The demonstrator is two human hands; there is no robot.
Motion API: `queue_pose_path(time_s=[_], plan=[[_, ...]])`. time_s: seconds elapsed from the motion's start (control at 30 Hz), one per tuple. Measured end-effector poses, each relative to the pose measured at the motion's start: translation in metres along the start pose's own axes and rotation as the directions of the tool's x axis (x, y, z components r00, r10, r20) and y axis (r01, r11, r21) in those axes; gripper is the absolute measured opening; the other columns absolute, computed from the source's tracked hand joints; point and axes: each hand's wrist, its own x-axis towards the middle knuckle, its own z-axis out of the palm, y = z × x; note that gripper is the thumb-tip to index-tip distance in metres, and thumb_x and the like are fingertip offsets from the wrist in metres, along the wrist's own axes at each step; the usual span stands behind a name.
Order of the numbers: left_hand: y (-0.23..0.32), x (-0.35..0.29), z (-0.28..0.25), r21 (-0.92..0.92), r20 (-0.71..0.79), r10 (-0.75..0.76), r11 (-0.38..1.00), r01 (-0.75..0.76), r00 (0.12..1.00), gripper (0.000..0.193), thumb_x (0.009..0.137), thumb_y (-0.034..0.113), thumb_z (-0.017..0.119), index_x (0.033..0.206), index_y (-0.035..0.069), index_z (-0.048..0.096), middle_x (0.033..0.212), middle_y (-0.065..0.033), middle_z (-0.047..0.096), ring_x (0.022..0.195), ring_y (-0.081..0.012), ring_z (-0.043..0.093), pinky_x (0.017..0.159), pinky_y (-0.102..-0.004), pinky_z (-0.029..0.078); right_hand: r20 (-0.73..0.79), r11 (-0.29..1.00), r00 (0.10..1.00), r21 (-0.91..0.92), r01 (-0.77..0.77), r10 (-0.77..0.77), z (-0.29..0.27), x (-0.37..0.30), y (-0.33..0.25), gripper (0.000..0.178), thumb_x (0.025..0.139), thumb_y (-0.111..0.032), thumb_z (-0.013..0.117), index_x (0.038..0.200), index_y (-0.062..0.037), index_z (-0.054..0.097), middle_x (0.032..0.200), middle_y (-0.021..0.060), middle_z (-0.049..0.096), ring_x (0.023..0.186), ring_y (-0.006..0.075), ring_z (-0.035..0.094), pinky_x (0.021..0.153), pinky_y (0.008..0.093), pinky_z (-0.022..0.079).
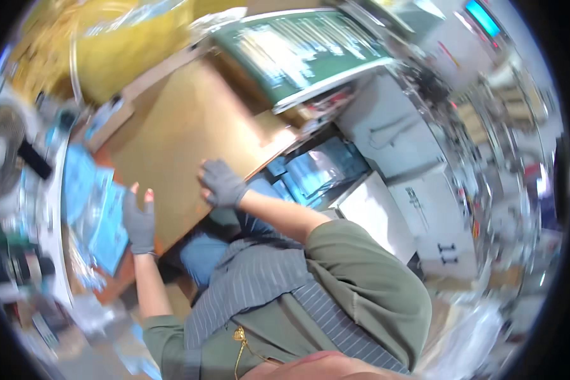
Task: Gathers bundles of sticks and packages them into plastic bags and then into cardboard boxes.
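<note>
While the head camera swung and smeared most of the room, a person in an olive shirt and striped apron stood over a brown board (183,136) that lay flat across the middle of the work area, bare of anything on top. The left hand (139,221), in a grey fingerless glove, hovered at the board's near left edge with its fingers spread and upright, gripping nothing and seemingly just short of touching the surface. The right hand (222,183), gloved the same way, rested knuckles-up on the board's near right edge; its fingers were curled under, and whether they pinched the edge or merely pressed on it could not be told through the blur. Just to the left of the left hand lay a heap of blue clear-wrapped packets (98,212), with a small fan (3,155) farther left. To the right of the board, lower down, a bin of similar blue packets (316,168) sat open, and white cartons (418,209) stood beyond it on the right. At the far side a green framed panel (304,50) leaned near a yellow bag (126,54). Judged from this view, the board had been set in place and steadied, and nothing had yet been laid on it; both stacks of packets remained where they were.
</note>
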Motion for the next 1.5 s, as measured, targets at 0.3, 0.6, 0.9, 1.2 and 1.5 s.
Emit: queue_pose_path(time_s=[0.3,0.6,0.9,1.2,1.5], plan=[[-0.045,0.042,0.130,0.531,-0.016,-0.009,0.847,0.016,1.000,0.072,0.089,0.059,0.047,0.133,0.001,0.045,0.137,-0.0252,0.043,0.128,-0.0385,0.040,0.105,-0.0470,0.032,-0.049,1.000,0.998,0.004,-0.028,0.029,0.028,-0.010,0.002,0.060,0.075,-0.038,0.057,0.119,0.0014,0.049,0.130,0.0259,0.045,0.123,0.0417,0.042,0.105,0.0525,0.029],[-0.050,0.051,0.137,0.511,-0.016,0.030,0.860,-0.017,0.999,0.071,0.089,0.059,0.048,0.133,0.002,0.046,0.138,-0.0218,0.044,0.128,-0.0355,0.040,0.105,-0.0458,0.033,-0.082,0.999,0.996,-0.012,-0.033,0.032,0.030,-0.009,0.007,0.064,0.068,-0.039,0.063,0.117,0.0019,0.052,0.128,0.0264,0.047,0.123,0.0420,0.043,0.103,0.0555,0.028],[-0.059,0.053,0.137,0.602,-0.042,0.054,0.798,-0.018,0.998,0.073,0.088,0.063,0.045,0.128,0.003,0.051,0.131,-0.0211,0.050,0.122,-0.0348,0.047,0.101,-0.0444,0.037,-0.073,0.994,0.993,0.064,0.092,-0.088,0.043,-0.008,0.016,0.078,0.075,-0.062,0.048,0.115,0.0043,0.052,0.128,0.0309,0.046,0.123,0.0461,0.040,0.104,0.0590,0.024],[-0.057,0.054,0.139,0.583,-0.014,-0.030,0.812,0.032,0.999,0.072,0.089,0.062,0.045,0.131,0.003,0.049,0.136,-0.0197,0.045,0.126,-0.0345,0.042,0.104,-0.0452,0.034,-0.007,0.995,0.996,0.059,0.084,-0.083,0.034,-0.007,0.014,0.077,0.076,-0.058,0.052,0.120,0.0050,0.048,0.131,0.0308,0.042,0.127,0.0460,0.037,0.106,0.0605,0.021],[-0.048,0.049,0.144,0.506,-0.085,0.010,0.862,0.035,0.996,0.068,0.089,0.056,0.050,0.130,0.002,0.049,0.136,-0.0230,0.045,0.125,-0.0367,0.043,0.103,-0.0466,0.035,-0.047,0.998,0.997,-0.006,0.068,-0.068,0.037,-0.012,0.018,0.079,0.069,-0.056,0.058,0.121,0.0032,0.050,0.130,0.0294,0.045,0.124,0.0436,0.040,0.105,0.0549,0.025]])
